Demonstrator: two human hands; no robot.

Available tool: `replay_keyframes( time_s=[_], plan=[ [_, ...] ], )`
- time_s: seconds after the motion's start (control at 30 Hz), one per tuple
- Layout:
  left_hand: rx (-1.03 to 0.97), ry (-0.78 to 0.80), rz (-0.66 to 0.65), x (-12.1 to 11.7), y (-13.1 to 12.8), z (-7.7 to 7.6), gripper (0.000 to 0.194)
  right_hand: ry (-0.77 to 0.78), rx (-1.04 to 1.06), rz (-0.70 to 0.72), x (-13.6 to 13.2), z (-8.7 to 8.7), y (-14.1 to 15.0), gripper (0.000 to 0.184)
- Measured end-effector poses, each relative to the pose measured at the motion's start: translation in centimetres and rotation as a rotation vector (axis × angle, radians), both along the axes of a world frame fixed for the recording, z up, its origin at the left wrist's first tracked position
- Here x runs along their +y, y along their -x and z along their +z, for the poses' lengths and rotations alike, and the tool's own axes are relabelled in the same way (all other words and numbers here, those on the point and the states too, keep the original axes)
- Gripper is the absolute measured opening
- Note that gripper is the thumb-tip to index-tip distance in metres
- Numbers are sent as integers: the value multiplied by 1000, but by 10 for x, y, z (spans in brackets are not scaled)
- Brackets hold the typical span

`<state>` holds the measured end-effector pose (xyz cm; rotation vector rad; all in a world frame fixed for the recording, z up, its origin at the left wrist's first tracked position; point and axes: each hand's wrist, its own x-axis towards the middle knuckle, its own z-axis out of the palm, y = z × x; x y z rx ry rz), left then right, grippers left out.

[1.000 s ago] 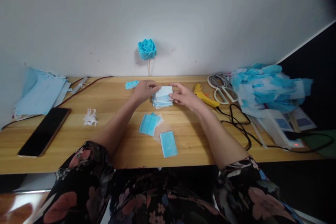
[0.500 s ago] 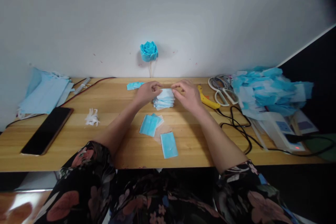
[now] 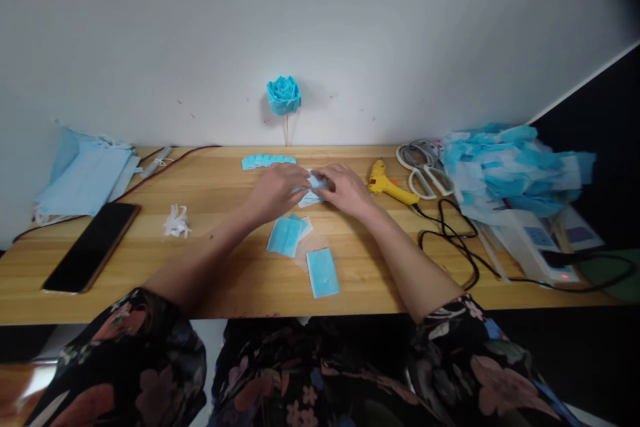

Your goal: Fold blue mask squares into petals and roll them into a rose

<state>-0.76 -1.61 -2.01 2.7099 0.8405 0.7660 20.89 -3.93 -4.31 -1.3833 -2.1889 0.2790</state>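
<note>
Over a small stack of pale blue and white fabric squares (image 3: 311, 199), my left hand (image 3: 277, 192) and my right hand (image 3: 345, 190) face each other. Fingers of both are closed on the light fabric square (image 3: 318, 181) at the top, one hand at each side. My hands hide most of the stack, so I cannot tell whether the square is lifted. Closer to me lie loose blue fabric pieces (image 3: 284, 235) and a single blue rectangle (image 3: 323, 273). Behind my left hand runs a row of overlapping blue pieces (image 3: 267, 161).
A blue fabric rose (image 3: 283, 95) on a stick stands at the wall. To the right are a yellow glue gun (image 3: 393, 190), scissors (image 3: 423, 180), a heap of blue fabric (image 3: 515, 170) and a power strip (image 3: 543, 250). Face masks (image 3: 87, 173), white scraps (image 3: 177, 221) and a phone (image 3: 93, 247) lie left.
Both hands have come nearer each other and down over the stack, covering more of it. My left hand has uncovered more of the blue row, my right hand more of the glue gun.
</note>
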Motion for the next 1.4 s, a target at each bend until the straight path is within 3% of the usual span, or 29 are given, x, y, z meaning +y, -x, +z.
replay_keyframes(
  time_s=[0.23, 0.73, 0.83, 0.93, 1.1, 1.2, 1.4],
  plan=[
    [71, 12, 68, -3, 16, -29, 22, 38, -67, -43, -1, 1, 1, 36],
    [86, 99, -122, 16, 37, -50, 31, 120, -86, -124, 2, -7, -2, 37],
    [24, 146, -173, 20, 40, -49, 27, 115, -102, -101, 2, -7, -3, 36],
    [-79, 292, -180, 22, 42, -44, 25, 106, -108, -95, 1, -6, -3, 35],
    [-359, 570, 34, 16, 40, -31, 43, 125, -93, -110, -1, -1, -4, 50],
    [-465, 603, 132, 12, 38, -26, 45, 100, -103, -99, -3, 5, -7, 53],
    [-504, 594, 183, 7, 33, -22, 42, -21, -73, -98, -4, 19, -13, 37]
  ],
)
